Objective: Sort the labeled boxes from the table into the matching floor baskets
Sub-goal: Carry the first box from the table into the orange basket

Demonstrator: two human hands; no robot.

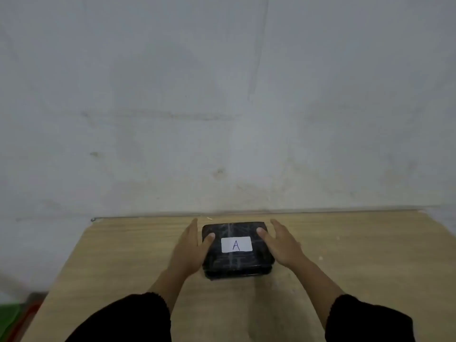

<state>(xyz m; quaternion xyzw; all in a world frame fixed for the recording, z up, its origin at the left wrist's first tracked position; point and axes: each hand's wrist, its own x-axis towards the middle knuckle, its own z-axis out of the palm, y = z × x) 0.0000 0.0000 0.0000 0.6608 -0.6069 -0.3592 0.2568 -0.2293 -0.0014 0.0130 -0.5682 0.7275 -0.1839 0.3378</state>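
A black wrapped box (237,261) with a white label marked "A" lies on the wooden table (357,262), near its far edge. My left hand (191,248) presses against the box's left side with the thumb resting on top. My right hand (281,243) is at the box's right side, thumb on the top face and fingers stretched along the edge. The box rests flat on the table between both palms. Black sleeves cover both forearms.
A grey-white wall stands right behind the table's far edge. At the lower left, on the floor beside the table, part of a green basket (9,314) and a red-orange edge (27,317) show. No other boxes are in view.
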